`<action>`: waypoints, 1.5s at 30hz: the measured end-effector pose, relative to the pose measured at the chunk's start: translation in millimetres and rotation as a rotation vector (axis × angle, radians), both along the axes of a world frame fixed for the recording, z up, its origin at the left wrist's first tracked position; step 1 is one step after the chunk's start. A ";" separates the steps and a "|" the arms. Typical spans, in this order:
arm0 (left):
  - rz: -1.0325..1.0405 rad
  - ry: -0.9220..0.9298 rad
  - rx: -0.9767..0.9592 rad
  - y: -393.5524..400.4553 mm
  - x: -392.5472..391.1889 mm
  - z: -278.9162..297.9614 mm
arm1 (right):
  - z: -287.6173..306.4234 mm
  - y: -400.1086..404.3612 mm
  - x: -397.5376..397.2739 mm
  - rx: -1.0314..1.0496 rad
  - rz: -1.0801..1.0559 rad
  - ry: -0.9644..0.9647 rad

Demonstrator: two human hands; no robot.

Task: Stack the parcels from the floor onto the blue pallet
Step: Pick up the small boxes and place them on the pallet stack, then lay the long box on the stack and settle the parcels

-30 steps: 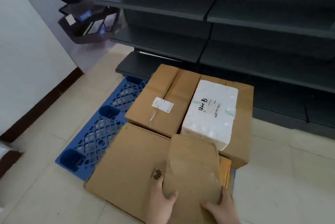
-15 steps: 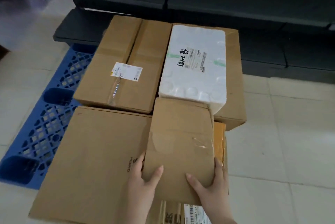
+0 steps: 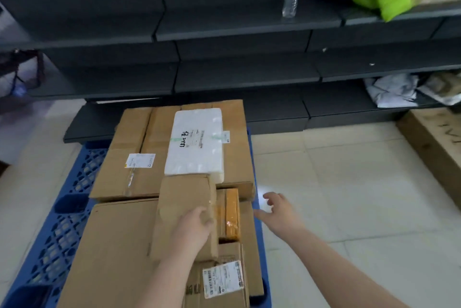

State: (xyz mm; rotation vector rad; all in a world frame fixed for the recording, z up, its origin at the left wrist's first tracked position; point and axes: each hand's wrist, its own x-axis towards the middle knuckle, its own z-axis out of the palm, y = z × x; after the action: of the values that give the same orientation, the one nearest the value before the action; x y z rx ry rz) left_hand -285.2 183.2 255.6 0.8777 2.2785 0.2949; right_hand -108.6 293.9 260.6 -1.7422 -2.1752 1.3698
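Right, my left hand point(image 3: 197, 225) rests flat on the brown parcel point(image 3: 184, 210) lying atop the stacked boxes on the blue pallet point(image 3: 62, 227); my right hand point(image 3: 279, 210) hovers beside it, fingers spread, holding nothing.

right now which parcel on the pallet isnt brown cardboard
The white foam box with the black handwriting and shipping label, lying on top of the back cardboard boxes on the blue pallet. Every other parcel in the stack is brown or orange-brown.
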 end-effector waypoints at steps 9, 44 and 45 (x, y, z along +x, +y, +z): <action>-0.507 0.032 0.030 111.4 263.0 93.5 | 114.4 47.9 297.9 0.237 -0.236 -0.153; -1.460 0.370 0.147 552.3 808.0 113.1 | 139.3 371.9 770.6 0.225 -0.400 -0.671; -1.446 0.367 0.131 560.7 821.7 109.6 | 135.8 383.1 784.4 0.233 -0.397 -0.667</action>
State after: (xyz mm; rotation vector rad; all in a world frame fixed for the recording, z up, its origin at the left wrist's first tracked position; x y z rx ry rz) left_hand 536.5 743.8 365.1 2.4629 1.3399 -0.4047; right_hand 675.8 677.0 396.4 -2.5904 -1.9344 0.4593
